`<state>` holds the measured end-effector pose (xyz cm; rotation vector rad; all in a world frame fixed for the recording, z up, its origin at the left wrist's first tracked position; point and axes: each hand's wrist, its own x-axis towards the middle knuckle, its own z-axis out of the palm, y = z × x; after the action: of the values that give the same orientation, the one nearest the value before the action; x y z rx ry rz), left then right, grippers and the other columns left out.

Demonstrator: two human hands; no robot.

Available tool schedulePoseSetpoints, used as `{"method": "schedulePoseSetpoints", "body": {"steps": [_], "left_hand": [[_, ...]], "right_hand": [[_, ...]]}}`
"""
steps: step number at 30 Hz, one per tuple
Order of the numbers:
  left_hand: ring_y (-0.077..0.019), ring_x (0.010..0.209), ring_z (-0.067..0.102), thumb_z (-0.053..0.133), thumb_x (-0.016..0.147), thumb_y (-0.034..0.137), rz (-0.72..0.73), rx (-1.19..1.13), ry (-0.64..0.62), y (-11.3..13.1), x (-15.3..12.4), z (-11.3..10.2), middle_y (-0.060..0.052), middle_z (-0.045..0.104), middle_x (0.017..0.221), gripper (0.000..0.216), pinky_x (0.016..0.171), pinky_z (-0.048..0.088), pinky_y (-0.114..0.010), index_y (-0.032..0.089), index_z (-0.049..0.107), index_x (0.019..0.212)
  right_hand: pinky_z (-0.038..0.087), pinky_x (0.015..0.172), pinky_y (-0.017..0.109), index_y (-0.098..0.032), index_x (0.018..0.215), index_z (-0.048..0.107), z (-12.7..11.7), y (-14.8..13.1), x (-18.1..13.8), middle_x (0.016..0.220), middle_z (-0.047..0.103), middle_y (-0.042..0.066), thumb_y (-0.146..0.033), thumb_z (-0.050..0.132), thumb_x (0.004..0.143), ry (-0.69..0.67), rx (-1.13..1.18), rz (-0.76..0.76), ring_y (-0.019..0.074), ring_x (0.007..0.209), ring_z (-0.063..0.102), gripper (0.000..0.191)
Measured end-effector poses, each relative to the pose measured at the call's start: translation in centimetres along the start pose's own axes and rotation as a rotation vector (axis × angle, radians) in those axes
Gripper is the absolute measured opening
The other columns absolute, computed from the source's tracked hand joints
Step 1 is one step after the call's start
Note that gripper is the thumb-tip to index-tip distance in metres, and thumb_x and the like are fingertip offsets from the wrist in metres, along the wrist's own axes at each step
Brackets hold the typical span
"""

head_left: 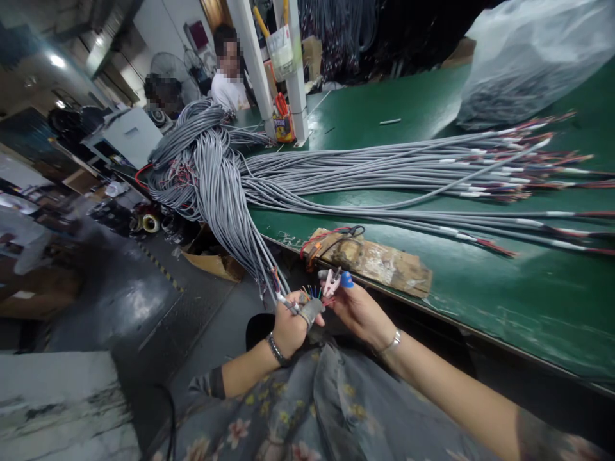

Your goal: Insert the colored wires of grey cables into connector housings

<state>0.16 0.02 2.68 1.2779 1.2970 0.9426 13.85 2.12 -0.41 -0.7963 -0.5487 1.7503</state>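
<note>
My left hand (291,328) is closed around the end of a grey cable (287,302), its thumb wrapped in grey tape. Thin coloured wires (312,292) fan out of that cable end between my two hands. Blue tape covers a fingertip of my right hand (362,315), which pinches a small pale pink, clip-like piece (331,283) beside the wires. What kind of piece it is I cannot make out. Other grey cables (216,186) hang over the table edge from a large heap, down to my left hand.
A worn wooden board (384,259) with a red and black cord lies at the green table's (480,282) front edge. Long grey cables (355,168) with bared ends stretch right. A plastic bag (538,61) stands at back right. A person (229,89) is behind the white post (259,70).
</note>
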Motion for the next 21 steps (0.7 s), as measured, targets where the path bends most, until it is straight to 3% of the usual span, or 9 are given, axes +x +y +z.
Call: {"method": "schedulePoseSetpoints", "body": {"steps": [5, 9, 14, 18, 21], "left_hand": [[-0.0101, 0.044, 0.046, 0.065, 0.074, 0.05, 0.01, 0.034, -0.011, 0.0, -0.2, -0.2, -0.002, 0.059, 0.048, 0.04, 0.048, 0.036, -0.024, 0.017, 0.056, 0.051], [-0.0118, 0.047, 0.05, 0.063, 0.075, 0.05, 0.057, 0.045, -0.007, 0.1, -0.5, -0.5, -0.003, 0.06, 0.049, 0.041, 0.051, 0.04, -0.025, 0.018, 0.057, 0.051], [-0.0133, 0.05, 0.053, 0.061, 0.077, 0.055, 0.084, 0.096, -0.027, 0.0, -0.8, -0.8, -0.004, 0.062, 0.052, 0.044, 0.052, 0.042, -0.025, 0.018, 0.059, 0.052], [-0.0138, 0.052, 0.055, 0.06, 0.078, 0.054, 0.105, 0.122, -0.14, -0.5, -0.6, -1.2, -0.005, 0.064, 0.056, 0.044, 0.055, 0.044, -0.025, 0.017, 0.061, 0.055], [-0.0149, 0.055, 0.058, 0.066, 0.074, 0.054, 0.094, 0.148, -0.275, -0.9, -0.3, -1.5, -0.005, 0.065, 0.057, 0.041, 0.056, 0.045, -0.025, 0.017, 0.063, 0.057]], "right_hand": [[0.047, 0.066, 0.033, -0.023, 0.078, 0.07, -0.1, 0.4, 0.1, 0.07, 0.065, 0.002, -0.068, 0.074, 0.059, 0.033, 0.035, 0.002, 0.0185, 0.067, 0.056, 0.049], [0.047, 0.062, 0.03, -0.023, 0.077, 0.07, -0.6, 0.0, -0.7, 0.073, 0.065, 0.003, -0.077, 0.065, 0.06, -0.059, 0.02, 0.105, 0.0168, 0.066, 0.057, 0.056], [0.041, 0.056, 0.025, -0.019, 0.07, 0.068, -0.8, -0.3, -2.1, 0.063, 0.061, 0.0, -0.057, 0.084, 0.05, -0.086, -0.133, 0.172, 0.0109, 0.056, 0.051, 0.046], [0.034, 0.049, 0.024, -0.019, 0.066, 0.062, -0.2, 0.0, -2.5, 0.051, 0.056, -0.004, -0.052, 0.085, 0.053, -0.065, -0.224, 0.171, 0.0094, 0.047, 0.045, 0.042], [0.04, 0.055, 0.028, -0.02, 0.068, 0.064, 0.1, 0.0, -2.5, 0.057, 0.062, -0.002, -0.054, 0.082, 0.056, -0.116, -0.271, 0.106, 0.0127, 0.051, 0.051, 0.041]]}}
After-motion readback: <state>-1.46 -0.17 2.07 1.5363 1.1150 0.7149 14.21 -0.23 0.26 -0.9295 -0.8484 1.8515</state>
